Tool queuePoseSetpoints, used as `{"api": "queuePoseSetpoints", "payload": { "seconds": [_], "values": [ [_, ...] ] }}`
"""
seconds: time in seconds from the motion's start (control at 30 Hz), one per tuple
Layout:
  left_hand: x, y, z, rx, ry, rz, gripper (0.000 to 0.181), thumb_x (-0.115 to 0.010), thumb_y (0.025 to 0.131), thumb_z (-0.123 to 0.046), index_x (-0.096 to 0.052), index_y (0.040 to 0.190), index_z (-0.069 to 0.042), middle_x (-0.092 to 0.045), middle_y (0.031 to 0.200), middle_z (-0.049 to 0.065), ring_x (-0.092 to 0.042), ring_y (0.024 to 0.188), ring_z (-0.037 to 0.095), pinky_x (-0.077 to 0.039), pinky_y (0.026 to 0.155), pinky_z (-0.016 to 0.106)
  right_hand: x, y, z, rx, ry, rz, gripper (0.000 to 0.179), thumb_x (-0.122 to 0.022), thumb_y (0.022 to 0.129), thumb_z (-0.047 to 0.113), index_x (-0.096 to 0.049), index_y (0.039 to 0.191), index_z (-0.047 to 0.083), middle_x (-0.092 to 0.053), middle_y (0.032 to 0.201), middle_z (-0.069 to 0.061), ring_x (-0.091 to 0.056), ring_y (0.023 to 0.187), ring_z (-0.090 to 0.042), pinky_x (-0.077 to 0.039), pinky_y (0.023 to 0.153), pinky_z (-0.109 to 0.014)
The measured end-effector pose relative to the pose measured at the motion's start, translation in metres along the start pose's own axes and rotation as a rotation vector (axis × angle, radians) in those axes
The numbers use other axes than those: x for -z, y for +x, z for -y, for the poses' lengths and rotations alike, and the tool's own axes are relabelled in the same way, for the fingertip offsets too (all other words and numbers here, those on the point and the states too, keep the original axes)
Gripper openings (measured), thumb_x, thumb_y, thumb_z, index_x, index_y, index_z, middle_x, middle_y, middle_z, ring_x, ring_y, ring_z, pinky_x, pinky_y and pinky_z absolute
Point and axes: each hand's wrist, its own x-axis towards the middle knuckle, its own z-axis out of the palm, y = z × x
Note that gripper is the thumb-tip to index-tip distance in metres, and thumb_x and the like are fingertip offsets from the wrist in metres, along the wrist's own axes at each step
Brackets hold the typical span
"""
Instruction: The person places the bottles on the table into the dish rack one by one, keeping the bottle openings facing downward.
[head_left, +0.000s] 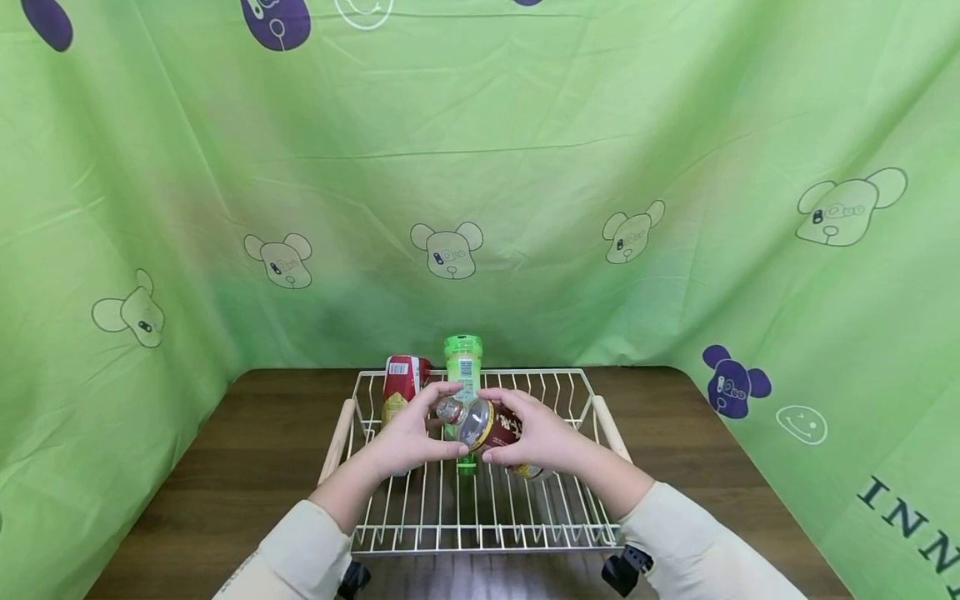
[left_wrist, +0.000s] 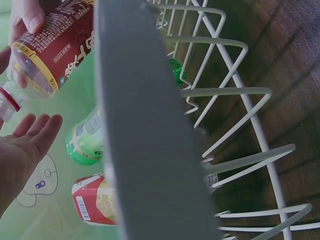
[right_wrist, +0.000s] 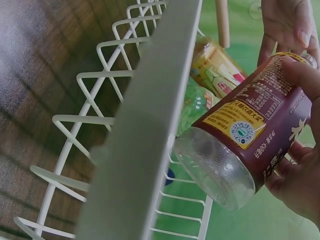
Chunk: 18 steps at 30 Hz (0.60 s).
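Note:
A clear plastic drink bottle with a maroon label is held tilted above the rack, its capped neck towards the left. My right hand grips it around the label, fingers above and thumb below in the head view. My left hand is at the neck end, fingers and thumb spread apart around the cap. In the left wrist view the left fingers are extended, with a gap between them and the bottle. The bottle's base shows in the right wrist view.
A white wire rack with wooden side handles stands on the brown table. In it are a red and yellow carton and a green bottle. Green printed cloth hangs behind and at the sides.

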Motion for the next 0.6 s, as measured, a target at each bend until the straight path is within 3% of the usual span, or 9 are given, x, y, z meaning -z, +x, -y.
{"api": "queuePoseSetpoints", "payload": {
  "seconds": [0.2, 0.37, 0.6],
  "values": [
    [-0.0025, 0.0000, 0.0021, -0.040, 0.064, 0.023, 0.066, -0.079, 0.078, -0.008, -0.044, 0.135, -0.003, -0.057, 0.127, 0.021, -0.061, 0.110, 0.033, -0.054, 0.091, 0.045, -0.0029, 0.0003, 0.0017, 0.034, -0.043, 0.014, 0.080, -0.085, 0.071, 0.034, -0.049, 0.140, 0.015, -0.059, 0.129, -0.013, -0.056, 0.116, -0.028, -0.048, 0.093, -0.039],
    [-0.0039, 0.0005, 0.0049, -0.023, 0.092, 0.034, 0.063, -0.080, 0.079, -0.011, -0.046, 0.132, -0.004, -0.059, 0.124, 0.019, -0.062, 0.106, 0.030, -0.055, 0.085, 0.033, -0.0031, 0.0008, 0.0035, 0.044, -0.029, 0.031, 0.080, -0.085, 0.072, 0.032, -0.049, 0.140, 0.014, -0.060, 0.128, -0.012, -0.057, 0.115, -0.027, -0.047, 0.093, -0.036],
    [-0.0062, 0.0007, 0.0071, 0.000, 0.122, 0.019, 0.062, -0.083, 0.076, -0.014, -0.049, 0.128, -0.007, -0.064, 0.117, 0.019, -0.065, 0.099, 0.025, -0.055, 0.080, 0.030, -0.0039, 0.0015, 0.0031, 0.038, -0.016, 0.051, 0.080, -0.084, 0.072, 0.031, -0.048, 0.141, 0.013, -0.060, 0.127, -0.013, -0.057, 0.114, -0.027, -0.048, 0.090, -0.034]
  ]
}}
